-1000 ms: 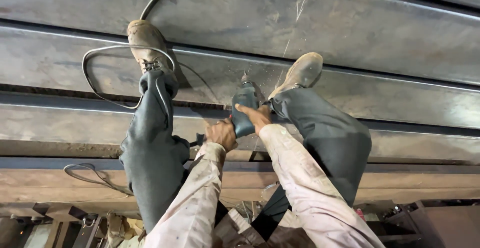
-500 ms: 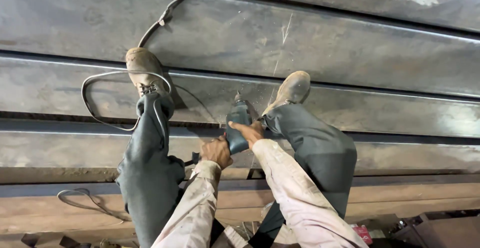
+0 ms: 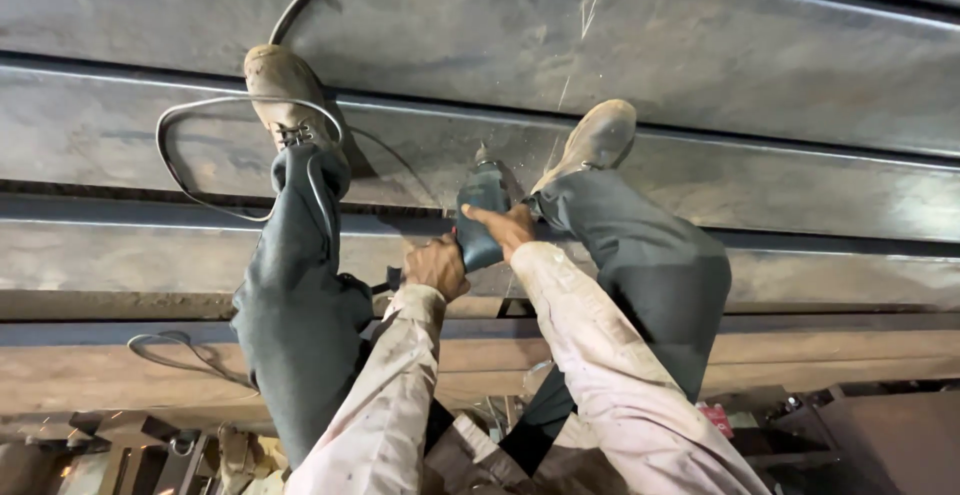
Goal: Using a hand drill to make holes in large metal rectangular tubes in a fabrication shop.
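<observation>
I hold a teal angle grinder (image 3: 483,207) in both hands, its head pressed down on a long grey steel beam (image 3: 760,190) between my two boots. My right hand (image 3: 503,228) wraps the grinder's body from the right. At the tool's near end, my left hand (image 3: 436,267) grips a dark side handle. Thin pale spark streaks (image 3: 590,5) shoot away over the steel beyond the tool. My left boot (image 3: 285,95) and right boot (image 3: 597,138) stand on the beam on either side of the grinder.
A grey power cable (image 3: 190,190) loops around my left boot and runs off towards the top edge. Several parallel steel beams lie side by side, with a rusty brown one (image 3: 850,350) nearest me. Metal scrap and clutter (image 3: 800,420) lie below it.
Both hands keep their hold on the grinder, which stays between the boots. The view has shifted slightly, and the tool sits a little nearer my right boot than half a second ago.
</observation>
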